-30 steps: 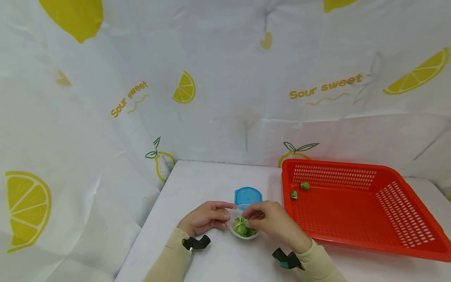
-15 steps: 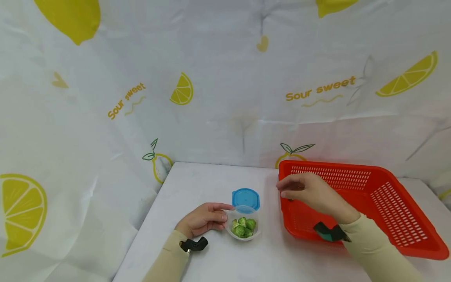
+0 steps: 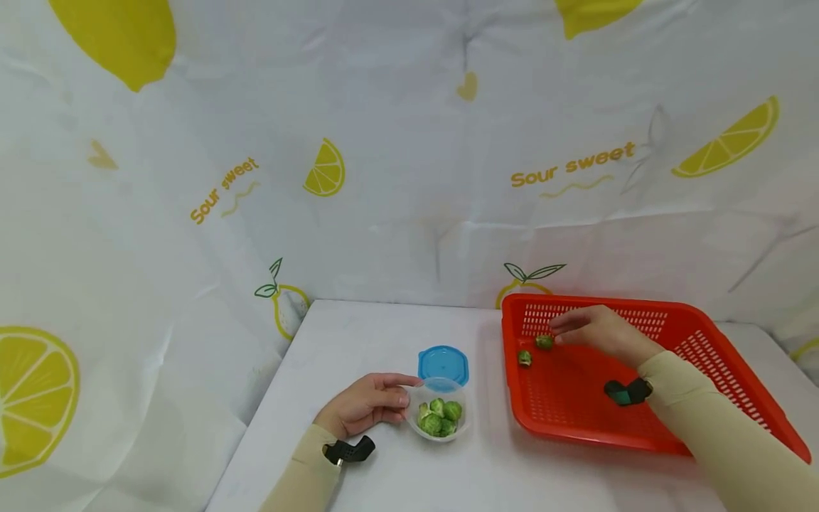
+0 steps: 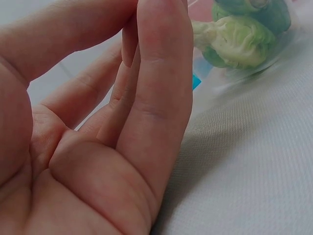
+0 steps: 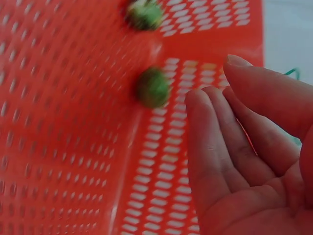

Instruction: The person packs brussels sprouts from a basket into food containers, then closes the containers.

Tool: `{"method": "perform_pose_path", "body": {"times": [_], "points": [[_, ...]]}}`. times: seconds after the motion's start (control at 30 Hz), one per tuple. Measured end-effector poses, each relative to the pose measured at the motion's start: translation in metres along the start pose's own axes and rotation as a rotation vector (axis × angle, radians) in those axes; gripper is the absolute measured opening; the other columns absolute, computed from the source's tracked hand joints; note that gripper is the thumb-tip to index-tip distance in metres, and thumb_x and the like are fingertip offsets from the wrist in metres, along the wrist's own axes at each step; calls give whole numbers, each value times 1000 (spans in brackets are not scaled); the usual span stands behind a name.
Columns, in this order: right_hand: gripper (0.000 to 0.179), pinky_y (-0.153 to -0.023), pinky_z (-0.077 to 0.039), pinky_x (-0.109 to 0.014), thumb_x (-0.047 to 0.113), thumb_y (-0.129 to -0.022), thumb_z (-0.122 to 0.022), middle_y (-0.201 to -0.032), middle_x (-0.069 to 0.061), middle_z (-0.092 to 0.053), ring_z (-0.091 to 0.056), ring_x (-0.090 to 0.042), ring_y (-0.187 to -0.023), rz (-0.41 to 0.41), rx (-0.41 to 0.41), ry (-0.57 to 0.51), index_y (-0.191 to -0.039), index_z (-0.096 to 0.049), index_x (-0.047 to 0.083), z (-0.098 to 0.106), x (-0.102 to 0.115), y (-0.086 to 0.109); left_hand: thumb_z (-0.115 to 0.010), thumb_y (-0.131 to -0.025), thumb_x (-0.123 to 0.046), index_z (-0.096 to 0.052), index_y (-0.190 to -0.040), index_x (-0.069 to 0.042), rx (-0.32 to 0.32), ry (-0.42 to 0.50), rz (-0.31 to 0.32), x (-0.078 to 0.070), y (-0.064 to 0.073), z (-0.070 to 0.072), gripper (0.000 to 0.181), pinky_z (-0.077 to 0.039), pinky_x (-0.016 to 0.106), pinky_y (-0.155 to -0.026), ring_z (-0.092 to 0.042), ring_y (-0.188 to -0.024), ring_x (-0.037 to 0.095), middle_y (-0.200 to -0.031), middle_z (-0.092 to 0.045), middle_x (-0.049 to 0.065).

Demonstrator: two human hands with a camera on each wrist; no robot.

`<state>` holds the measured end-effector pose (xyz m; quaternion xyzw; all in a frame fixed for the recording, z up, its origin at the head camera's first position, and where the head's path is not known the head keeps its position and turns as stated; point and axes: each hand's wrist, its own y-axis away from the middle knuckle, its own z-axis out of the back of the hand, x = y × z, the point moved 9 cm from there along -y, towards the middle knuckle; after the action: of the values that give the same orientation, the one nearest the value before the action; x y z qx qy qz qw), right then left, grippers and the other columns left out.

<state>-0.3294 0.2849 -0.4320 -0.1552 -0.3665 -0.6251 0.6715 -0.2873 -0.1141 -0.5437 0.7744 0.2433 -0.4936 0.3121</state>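
Note:
My left hand holds a small clear plastic bowl at its left rim, index finger along the far side and thumb nearer. Inside the bowl lie several Brussels sprouts. Over the red basket, my right hand reaches with parted thumb and fingers and nothing between them. Close by its fingertips is one Brussels sprout near the basket's back left corner. A second Brussels sprout rests by the left wall. In the left wrist view the fingers hide part of the bowl.
A blue lid lies on the white table just behind the bowl. The basket's raised rim stands between the bowl and the loose sprouts. A lemon-print cloth hangs behind the table.
My right hand has left the bowl and moved right, over the basket, towards the sprouts there. The sprouts in the bowl are now uncovered. My left hand stays at the bowl.

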Motion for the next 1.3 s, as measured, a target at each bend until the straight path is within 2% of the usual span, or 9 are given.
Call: {"method": "perform_pose_path", "body": {"times": [0.2, 0.4, 0.73, 1.1, 1.3], "points": [[46, -111, -52, -67, 25, -102, -76, -137, -22, -72, -64, -41, -127, -35, -11, -26, -142, -69, 2, 0, -20, -13, -68, -103, -4, -55, -155, 1, 1, 10, -2, -1, 0, 0, 54, -65, 22, -81, -72, -86, 4, -95, -75, -3], [46, -114, -48, -70, 22, -101, -77, -139, -25, -71, -59, -47, -133, -43, -17, -24, -141, -69, 0, -5, -28, -21, -67, -103, -3, -55, -154, 2, 11, 18, -5, -2, -1, -2, 52, -65, 21, -81, -73, -86, 4, -94, -75, -3], [40, -112, -52, -65, 17, -99, -78, -127, -21, -77, -68, -37, -121, -38, -43, -48, -133, -74, -2, -9, -31, -27, -68, -102, -2, -56, -154, 2, 20, 29, -10, -3, 0, -3, 53, -65, 22, -81, -72, -85, 4, -95, -75, -4], [39, -111, -51, -65, 18, -99, -78, -130, -22, -75, -65, -36, -120, -64, -24, -52, -133, -74, -1, -15, -33, -27, -70, -100, -3, -57, -153, 1, 24, 33, -17, -2, 1, -2, 54, -65, 22, -81, -73, -86, 4, -96, -74, -5], [38, -109, -53, -64, 19, -99, -78, -126, -20, -77, -66, -34, -116, -61, -28, -42, -132, -76, 0, -15, -32, -27, -70, -100, -3, -57, -153, 1, 24, 28, -17, -4, 1, -3, 55, -65, 22, -81, -72, -85, 4, -95, -73, -5]]}}
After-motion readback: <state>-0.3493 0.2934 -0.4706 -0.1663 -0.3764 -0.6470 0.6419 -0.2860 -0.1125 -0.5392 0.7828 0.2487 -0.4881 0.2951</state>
